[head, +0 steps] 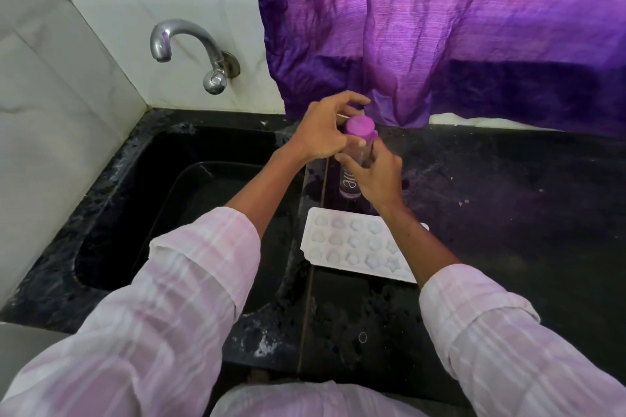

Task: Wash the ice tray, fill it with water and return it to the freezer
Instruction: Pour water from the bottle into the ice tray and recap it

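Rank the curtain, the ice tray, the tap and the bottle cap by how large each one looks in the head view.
1. curtain, by far the largest.
2. ice tray, though a forearm hides part of it.
3. tap, clearly smaller than the tray.
4. bottle cap, the smallest.

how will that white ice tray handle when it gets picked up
The white plastic ice tray looks thin and shallow, so probably light and a bit bendy. It lies on the wet-looking black counter, so it may be slippery.
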{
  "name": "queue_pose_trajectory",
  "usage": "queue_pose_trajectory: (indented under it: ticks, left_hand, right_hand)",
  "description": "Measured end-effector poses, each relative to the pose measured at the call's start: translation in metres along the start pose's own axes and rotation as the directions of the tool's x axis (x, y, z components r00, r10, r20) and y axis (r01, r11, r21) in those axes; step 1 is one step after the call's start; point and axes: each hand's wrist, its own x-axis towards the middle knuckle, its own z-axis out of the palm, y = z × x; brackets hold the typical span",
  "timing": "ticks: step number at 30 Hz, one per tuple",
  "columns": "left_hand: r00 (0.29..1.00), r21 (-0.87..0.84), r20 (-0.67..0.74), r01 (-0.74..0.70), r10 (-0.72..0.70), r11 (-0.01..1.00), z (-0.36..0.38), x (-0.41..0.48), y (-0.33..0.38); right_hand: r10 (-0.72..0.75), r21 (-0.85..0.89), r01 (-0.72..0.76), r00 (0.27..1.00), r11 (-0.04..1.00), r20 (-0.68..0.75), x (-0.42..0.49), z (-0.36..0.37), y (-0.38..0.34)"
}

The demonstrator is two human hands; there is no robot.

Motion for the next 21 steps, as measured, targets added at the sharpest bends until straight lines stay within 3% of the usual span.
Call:
queue_pose_trajectory:
  ticks: [3, 5, 9, 11, 19, 21]
  left_hand:
    - [0.992, 0.172, -0.124, 0.007, 0.014, 0.985, 0.007, 0.002, -0.002]
    - [0.992, 0.205, -0.126, 0.003, 0.023, 0.979, 0.014, 0.002, -0.003]
    - [0.994, -0.021, 0.083, -0.075, 0.077, 0.997, 0.01, 0.001, -0.005]
    - [0.991, -0.095, 0.106, -0.072, 0.082, 0.993, 0.004, 0.003, -0.007]
    - [0.969, 0.212, -0.24, -0.003, 0.055, 0.977, 0.018, 0.005, -0.001]
    - [0.982, 0.212, -0.177, -0.023, 0.062, 0.977, 0.024, 0.005, -0.002]
  right_hand:
    - [-0.003, -0.008, 0.003, 1.0, 1.0, -0.006, 0.001, 0.0, 0.001]
    - [-0.001, -0.038, 0.0, 1.0, 0.999, -0.017, 0.002, 0.0, 0.004]
    - [-0.017, -0.014, 0.017, 1.0, 1.0, -0.004, 0.002, 0.0, 0.006]
    - [-0.017, 0.005, 0.017, 1.0, 1.0, -0.01, 0.001, 0.0, 0.005]
    - [0.001, -0.016, -0.002, 1.0, 1.0, -0.028, 0.002, 0.001, 0.005]
    - [0.01, -0.039, -0.01, 1.0, 0.999, -0.018, 0.002, 0.001, 0.006]
